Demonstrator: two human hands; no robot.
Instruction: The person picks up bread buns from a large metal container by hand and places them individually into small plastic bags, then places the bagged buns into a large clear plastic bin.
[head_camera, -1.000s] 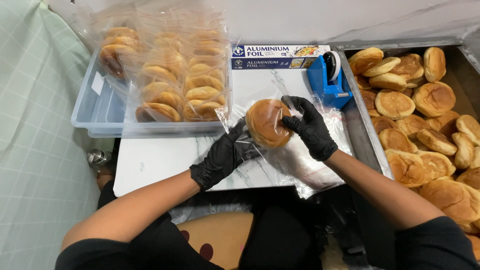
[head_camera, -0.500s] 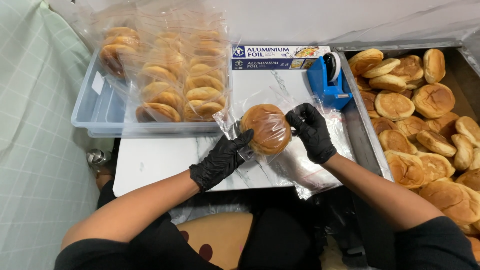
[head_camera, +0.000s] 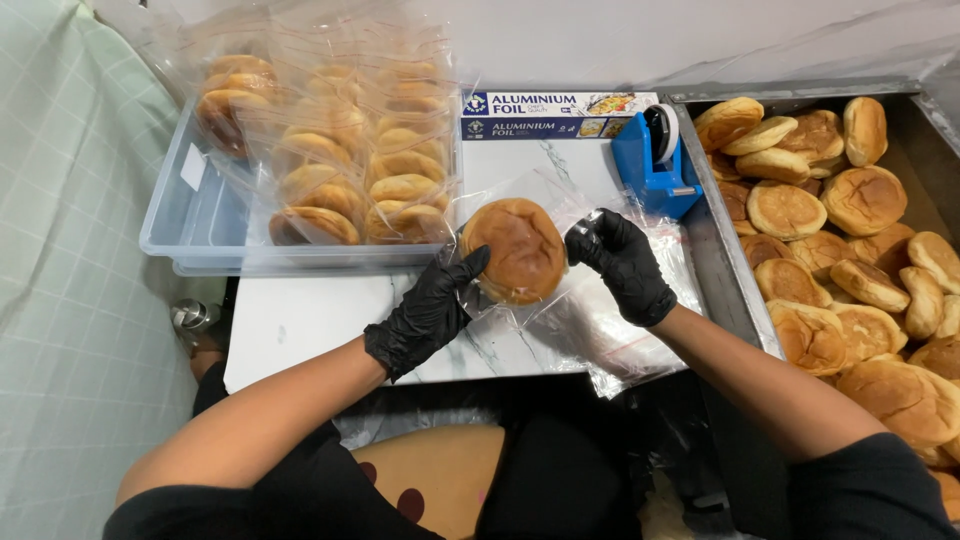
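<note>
A round brown bun (head_camera: 520, 250) sits inside a clear plastic bag (head_camera: 560, 195) held above the white marble-patterned board (head_camera: 300, 320). My left hand (head_camera: 425, 310), in a black glove, supports the bag from the left and below. On the bag's right edge my right hand (head_camera: 625, 262), also gloved in black, pinches the plastic near the opening. Both hands grip the same bag.
A clear tub (head_camera: 190, 235) at the left holds several bagged buns (head_camera: 340, 150). A metal tray (head_camera: 720, 270) at the right is full of loose buns (head_camera: 860, 280). A foil box (head_camera: 555, 113) and blue tape dispenser (head_camera: 655, 160) stand behind. Spare clear bags (head_camera: 620, 330) lie on the board.
The bun has slid down into the bag and the bag has turned slightly. My right hand moved from the bun's top to the bag's right edge.
</note>
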